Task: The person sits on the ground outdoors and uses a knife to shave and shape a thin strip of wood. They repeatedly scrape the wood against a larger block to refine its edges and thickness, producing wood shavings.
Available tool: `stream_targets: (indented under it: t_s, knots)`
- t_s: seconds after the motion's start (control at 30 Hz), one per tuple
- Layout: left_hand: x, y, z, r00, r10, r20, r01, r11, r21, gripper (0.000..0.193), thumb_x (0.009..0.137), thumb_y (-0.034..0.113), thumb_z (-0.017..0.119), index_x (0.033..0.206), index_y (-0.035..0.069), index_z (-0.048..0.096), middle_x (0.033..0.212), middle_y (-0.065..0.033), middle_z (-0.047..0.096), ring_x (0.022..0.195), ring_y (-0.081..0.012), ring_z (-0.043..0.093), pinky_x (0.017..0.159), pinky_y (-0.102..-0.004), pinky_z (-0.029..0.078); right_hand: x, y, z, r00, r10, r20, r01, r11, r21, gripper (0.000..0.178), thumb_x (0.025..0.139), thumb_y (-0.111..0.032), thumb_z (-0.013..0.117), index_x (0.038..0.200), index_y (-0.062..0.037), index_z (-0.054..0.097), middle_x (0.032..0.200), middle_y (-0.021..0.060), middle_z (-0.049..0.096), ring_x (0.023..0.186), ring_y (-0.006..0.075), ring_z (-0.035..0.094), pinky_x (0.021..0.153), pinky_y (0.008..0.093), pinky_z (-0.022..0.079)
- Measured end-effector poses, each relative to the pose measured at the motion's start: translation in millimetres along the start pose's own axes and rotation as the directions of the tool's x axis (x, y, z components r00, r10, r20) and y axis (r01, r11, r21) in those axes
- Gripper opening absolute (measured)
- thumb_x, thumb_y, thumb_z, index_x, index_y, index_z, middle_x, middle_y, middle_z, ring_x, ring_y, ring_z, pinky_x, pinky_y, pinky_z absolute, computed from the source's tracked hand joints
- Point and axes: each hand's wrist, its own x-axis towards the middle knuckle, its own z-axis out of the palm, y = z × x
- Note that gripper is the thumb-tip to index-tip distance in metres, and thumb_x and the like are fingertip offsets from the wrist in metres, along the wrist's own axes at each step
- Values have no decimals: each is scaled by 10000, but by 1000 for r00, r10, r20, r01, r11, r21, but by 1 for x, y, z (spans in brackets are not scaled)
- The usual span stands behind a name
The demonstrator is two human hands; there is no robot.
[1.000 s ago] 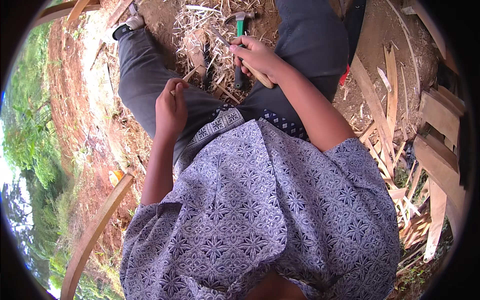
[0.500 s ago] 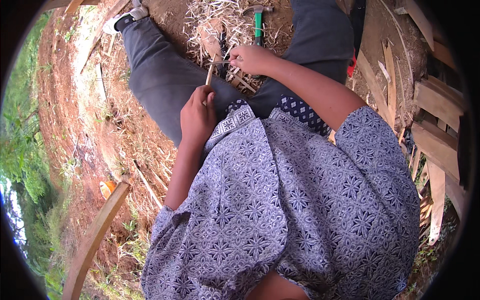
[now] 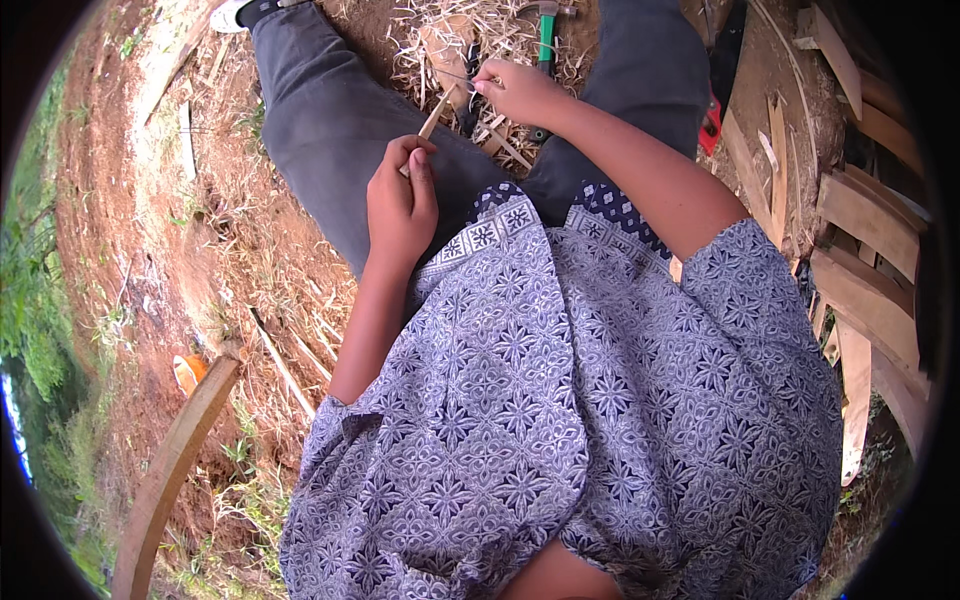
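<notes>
My left hand [image 3: 402, 205] is closed around a slim pale wooden stick [image 3: 436, 114], whose far end points up and to the right, away from me. Beyond that end, my right hand [image 3: 517, 92] grips what looks like a knife. Only its thin grey blade [image 3: 456, 77] shows, reaching left just past the stick's tip; the handle is hidden in my fingers. I cannot tell whether blade and wood touch. Under the hands, between my legs, a light wooden block [image 3: 447, 45] lies among curled wood shavings [image 3: 408, 48], with a dark narrow object [image 3: 471, 105] beside it.
A hammer with a green handle [image 3: 546, 45] lies beyond my right hand. To the right are stacked boards [image 3: 868, 290], loose wood strips [image 3: 779, 165] and a red object [image 3: 711, 127] by my leg. A curved wooden beam [image 3: 175, 470] and an orange object [image 3: 188, 373] are at left.
The stick's tip and the blade have moved slightly up and right, and the blade now appears thinner. The whole view has also shifted a little. Both hands keep their hold.
</notes>
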Motion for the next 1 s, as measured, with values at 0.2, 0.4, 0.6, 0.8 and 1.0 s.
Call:
stream_targets:
  t_s: [0.2, 0.4, 0.6, 0.8, 1.0]
  knots:
    - [9, -12, 2, 992, -59, -114, 31, 972, -234, 219, 1110, 255, 489, 1181, 48, 478, 771, -28, 600, 618, -68, 523, 566, -225, 420, -40, -80, -71, 918, 136, 372, -244, 934, 261, 326, 1078, -336, 535, 1264, -76, 596, 801, 58, 665, 629, 124, 660, 541, 266, 533]
    - [23, -13, -18, 963, -155, -222, 29, 875, -483, 257, 1123, 322, 456, 1106, 72, 512, 724, -6, 532, 563, -57, 446, 483, -214, 353, -42, -58, -75, 986, 144, 86, -165, 917, 363, 555, 1010, -439, 644, 1356, -28, 509, 967, 63, 669, 593, 90, 609, 544, 246, 520]
    - [55, -9, -69, 947, -294, -133, 86, 626, -775, 262, 1123, 296, 461, 1093, 53, 553, 674, 30, 382, 554, -67, 334, 487, -239, 255, -62, -56, -79, 977, 142, 159, -202, 857, 474, 644, 934, -367, 767, 1356, 19, 471, 872, 49, 678, 627, 82, 609, 554, 244, 520]
    - [86, -10, -82, 971, -239, -23, 111, 531, -840, 266, 1124, 288, 460, 1058, 62, 584, 670, 25, 409, 547, -81, 374, 474, -236, 279, -98, -96, -89, 975, -4, 224, -166, 659, 733, 452, 998, -224, 678, 1339, -18, 465, 949, 113, 736, 594, 59, 589, 508, 204, 466]
    - [101, -9, -90, 980, -165, 107, 165, 397, -903, 232, 1111, 279, 482, 1053, 83, 590, 676, 46, 386, 565, -76, 367, 486, -236, 296, -119, -114, -97, 983, -62, 174, -114, 540, 834, 382, 1037, -149, 580, 1357, -7, 428, 990, 193, 741, 536, 66, 566, 482, 212, 459]
